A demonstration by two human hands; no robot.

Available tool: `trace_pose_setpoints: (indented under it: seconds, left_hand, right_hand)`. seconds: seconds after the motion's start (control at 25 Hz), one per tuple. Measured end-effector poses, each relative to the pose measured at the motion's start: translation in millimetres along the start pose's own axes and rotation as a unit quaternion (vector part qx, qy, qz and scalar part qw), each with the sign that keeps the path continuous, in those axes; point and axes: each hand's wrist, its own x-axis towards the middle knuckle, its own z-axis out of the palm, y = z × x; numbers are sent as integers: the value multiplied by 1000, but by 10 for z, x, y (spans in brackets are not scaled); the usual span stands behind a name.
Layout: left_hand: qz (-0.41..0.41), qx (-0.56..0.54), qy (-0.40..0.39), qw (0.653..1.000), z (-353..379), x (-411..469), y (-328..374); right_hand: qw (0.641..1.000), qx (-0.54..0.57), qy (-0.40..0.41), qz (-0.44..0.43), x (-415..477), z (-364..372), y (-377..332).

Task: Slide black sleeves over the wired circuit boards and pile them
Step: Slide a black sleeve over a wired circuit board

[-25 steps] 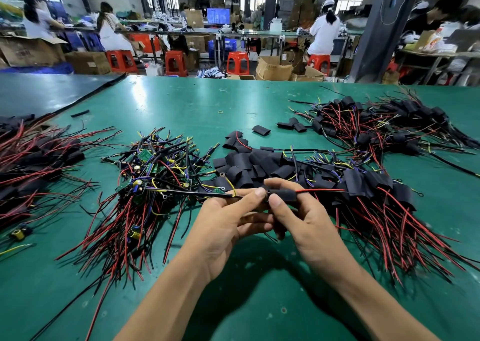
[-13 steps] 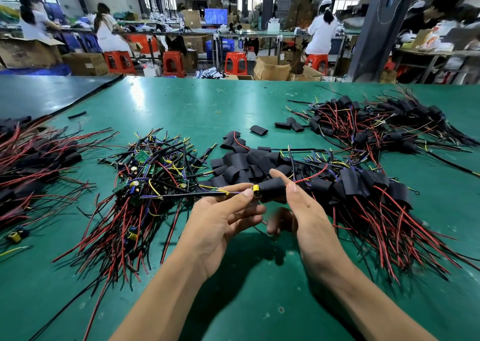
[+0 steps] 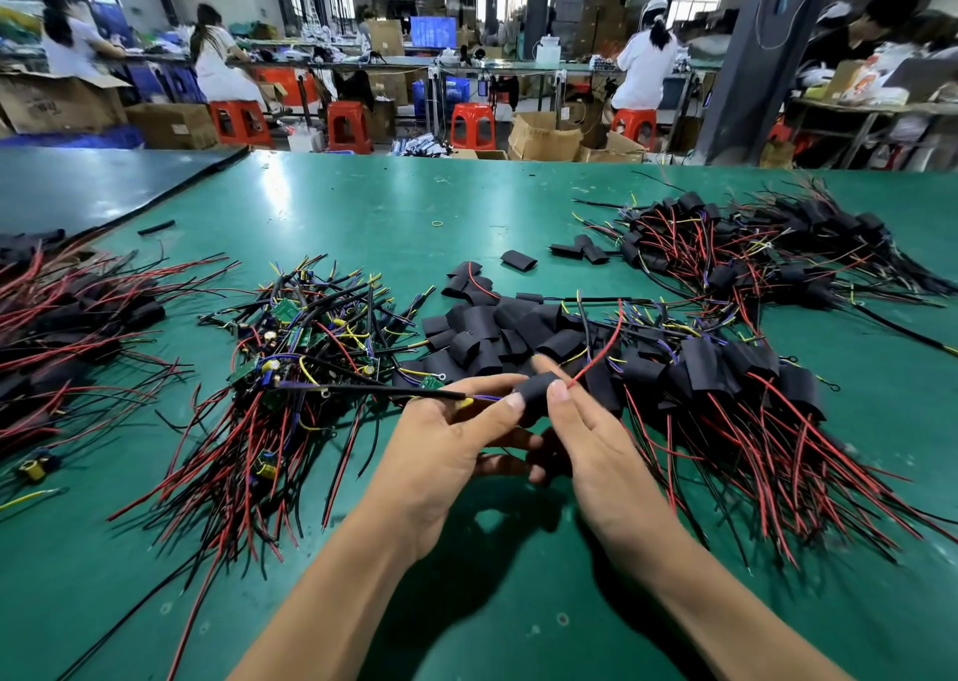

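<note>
Both hands meet over the green table (image 3: 518,602) at one wired circuit board covered by a black sleeve (image 3: 535,389). My left hand (image 3: 446,447) pinches the board's wires just left of the sleeve. My right hand (image 3: 586,437) pinches the sleeve between thumb and fingers; a red wire (image 3: 601,348) sticks out of its right end. A tangle of bare green boards with wires (image 3: 290,359) lies to the left. Loose empty sleeves (image 3: 497,328) lie just beyond the hands. A pile of sleeved boards (image 3: 726,385) spreads to the right.
Another sleeved pile (image 3: 751,250) sits at the far right and one more (image 3: 57,317) at the left edge. A few stray sleeves (image 3: 518,260) lie mid-table. Beyond the table are red stools (image 3: 472,125), cardboard boxes and seated people.
The sleeve has slid left over the board, hiding its yellow part. The red wire now juts up from the sleeve's right end. Both hands stayed in place.
</note>
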Motion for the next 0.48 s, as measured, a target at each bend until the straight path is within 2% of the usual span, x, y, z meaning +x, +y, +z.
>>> trace_pose_setpoints:
  seconds: [0.12,0.48]
  left_hand:
    - [9,10,-1,1000,-6,-2,-5]
    - [-17,-27,27,999,-48,61,55]
  right_hand:
    - [1000,-15,-2,2,-5,21,-1]
    - [995,97,22,12,73,-135,-45]
